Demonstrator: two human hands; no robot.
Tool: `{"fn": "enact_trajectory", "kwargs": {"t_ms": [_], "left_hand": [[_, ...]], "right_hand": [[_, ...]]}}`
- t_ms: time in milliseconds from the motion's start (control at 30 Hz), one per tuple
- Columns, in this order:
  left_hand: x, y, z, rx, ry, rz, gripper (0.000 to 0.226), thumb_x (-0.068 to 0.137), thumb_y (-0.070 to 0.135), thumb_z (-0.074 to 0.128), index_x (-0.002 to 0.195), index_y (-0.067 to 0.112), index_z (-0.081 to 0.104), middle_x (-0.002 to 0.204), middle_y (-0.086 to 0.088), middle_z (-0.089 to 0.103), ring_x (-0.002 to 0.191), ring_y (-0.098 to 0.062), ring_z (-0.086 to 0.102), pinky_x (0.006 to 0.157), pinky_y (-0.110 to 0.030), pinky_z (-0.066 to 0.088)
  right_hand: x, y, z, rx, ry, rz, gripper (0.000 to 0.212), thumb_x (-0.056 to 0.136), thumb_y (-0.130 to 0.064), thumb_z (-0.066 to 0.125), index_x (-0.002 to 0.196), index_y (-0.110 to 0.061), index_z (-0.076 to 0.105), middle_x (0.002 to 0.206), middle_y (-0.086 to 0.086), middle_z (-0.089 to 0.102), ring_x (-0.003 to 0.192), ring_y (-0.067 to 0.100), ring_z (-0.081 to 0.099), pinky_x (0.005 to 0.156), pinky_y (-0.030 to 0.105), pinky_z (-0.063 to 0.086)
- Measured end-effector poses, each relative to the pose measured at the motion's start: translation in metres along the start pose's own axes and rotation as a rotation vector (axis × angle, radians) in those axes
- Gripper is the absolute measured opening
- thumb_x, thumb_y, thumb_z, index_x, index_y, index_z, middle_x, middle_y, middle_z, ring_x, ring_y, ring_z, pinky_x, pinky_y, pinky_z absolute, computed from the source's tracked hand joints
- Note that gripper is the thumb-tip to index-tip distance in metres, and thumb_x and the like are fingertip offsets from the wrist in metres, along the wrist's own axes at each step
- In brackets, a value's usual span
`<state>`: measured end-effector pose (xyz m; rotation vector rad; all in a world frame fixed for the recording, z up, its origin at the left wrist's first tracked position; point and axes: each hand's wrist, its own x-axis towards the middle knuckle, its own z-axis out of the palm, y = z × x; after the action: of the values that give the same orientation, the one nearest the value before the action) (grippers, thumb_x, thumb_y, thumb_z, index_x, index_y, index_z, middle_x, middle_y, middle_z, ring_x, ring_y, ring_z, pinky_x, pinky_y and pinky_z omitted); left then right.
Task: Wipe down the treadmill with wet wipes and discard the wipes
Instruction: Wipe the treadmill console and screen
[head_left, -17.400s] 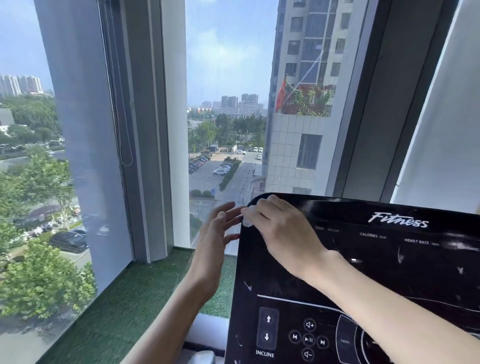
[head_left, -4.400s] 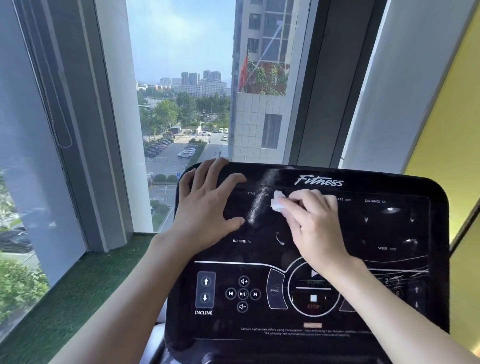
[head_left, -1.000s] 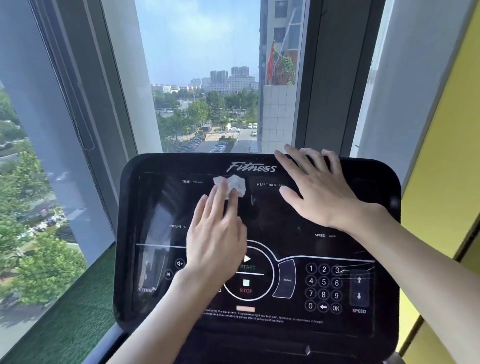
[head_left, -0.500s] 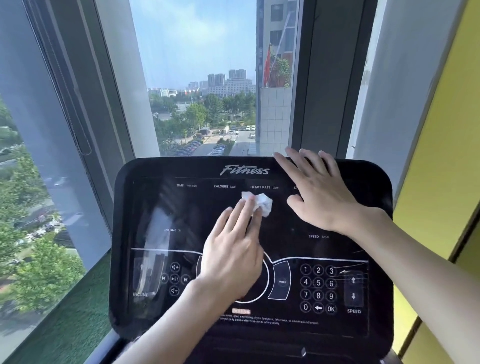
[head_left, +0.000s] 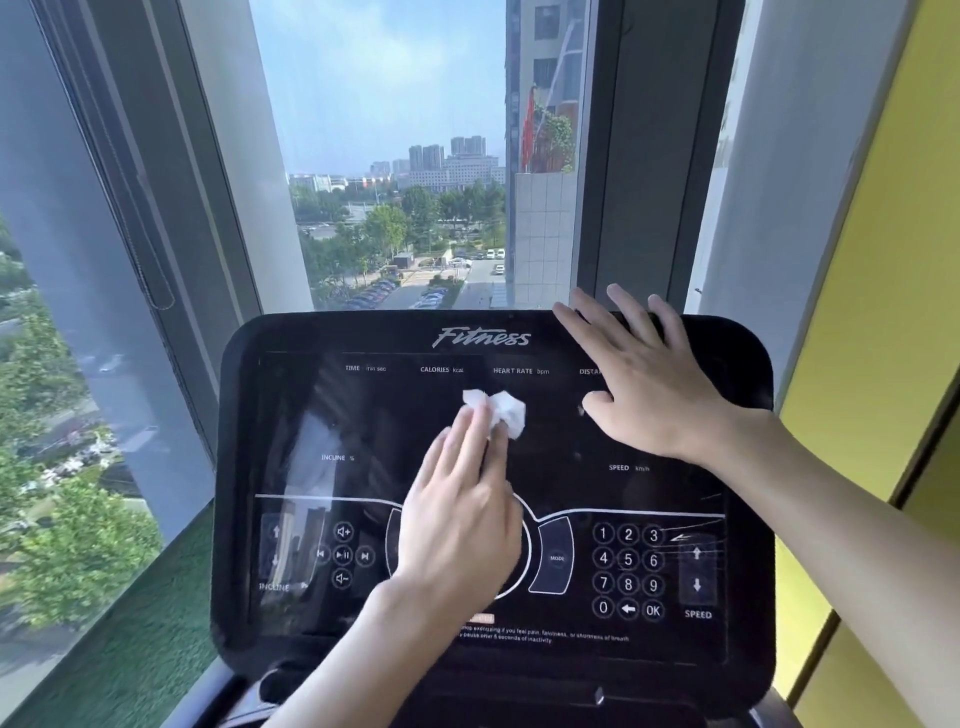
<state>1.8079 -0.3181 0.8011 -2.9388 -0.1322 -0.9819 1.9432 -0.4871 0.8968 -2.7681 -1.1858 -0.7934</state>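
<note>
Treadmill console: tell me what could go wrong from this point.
1. The left hand lies over the ringed centre control beside the MODE button; leaning on it may trigger a key.
2. The wet wipe is a small crumpled wad pressed only under straight fingertips, so it could slide out.
3. The right hand rests bare on the console, upper right, and will likely leave prints there.

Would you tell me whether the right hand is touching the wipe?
Apart. The head view shows bare black console between the wipe and the right hand, which lies flat at the console's upper right.
</note>
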Motion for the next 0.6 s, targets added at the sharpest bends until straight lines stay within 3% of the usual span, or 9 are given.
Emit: {"fn": "enact_trajectory", "kwargs": {"t_ms": [100, 233, 367, 500, 600], "left_hand": [[-0.006, -0.009, 0.0, 0.049, -0.021, 0.088, 0.061, 0.09, 0.027, 0.031, 0.146, 0.007, 0.046, 0.162, -0.009, 0.024, 0.15, -0.018, 0.024, 0.121, -0.04, 0.025], [0.002, -0.011, -0.005, -0.009, 0.037, -0.067, 0.061, 0.093, 0.029, 0.028, 0.148, 0.004, 0.04, 0.162, -0.013, 0.023, 0.151, -0.022, 0.02, 0.124, -0.036, 0.016], [-0.013, -0.002, 0.002, 0.04, -0.021, 0.12, 0.059, 0.091, 0.027, 0.034, 0.143, 0.003, 0.048, 0.161, -0.011, 0.027, 0.149, -0.02, 0.027, 0.12, -0.038, 0.022], [-0.009, -0.013, 0.0, 0.003, 0.013, -0.052, 0.061, 0.092, 0.029, 0.032, 0.147, 0.006, 0.044, 0.162, -0.011, 0.024, 0.15, -0.019, 0.022, 0.122, -0.039, 0.021], [-0.028, 0.006, 0.013, 0.006, -0.042, 0.057, 0.061, 0.09, 0.028, 0.035, 0.145, 0.003, 0.046, 0.162, -0.013, 0.024, 0.15, -0.021, 0.021, 0.12, -0.038, 0.02]], "right_hand": [[-0.002, 0.0, 0.004, -0.024, 0.004, 0.001, 0.091, 0.088, -0.028, 0.049, 0.156, -0.035, -0.009, 0.167, -0.005, -0.005, 0.153, 0.024, -0.003, 0.122, 0.052, -0.007], [-0.001, 0.002, 0.003, 0.01, 0.019, -0.008, 0.092, 0.087, -0.026, 0.054, 0.157, -0.034, -0.005, 0.167, -0.006, -0.002, 0.152, 0.023, 0.003, 0.122, 0.049, -0.006], [-0.001, 0.003, 0.004, 0.011, 0.025, -0.011, 0.092, 0.086, -0.026, 0.053, 0.157, -0.033, -0.004, 0.167, -0.007, -0.001, 0.151, 0.023, 0.004, 0.122, 0.049, -0.006], [-0.001, 0.004, 0.003, 0.025, 0.012, -0.006, 0.092, 0.086, -0.025, 0.053, 0.157, -0.033, -0.005, 0.167, -0.008, 0.0, 0.151, 0.022, 0.003, 0.122, 0.048, -0.006], [-0.001, 0.005, 0.002, 0.058, 0.002, -0.033, 0.09, 0.083, -0.03, 0.045, 0.157, -0.033, -0.006, 0.167, -0.007, -0.002, 0.152, 0.021, 0.0, 0.122, 0.046, -0.006]]}}
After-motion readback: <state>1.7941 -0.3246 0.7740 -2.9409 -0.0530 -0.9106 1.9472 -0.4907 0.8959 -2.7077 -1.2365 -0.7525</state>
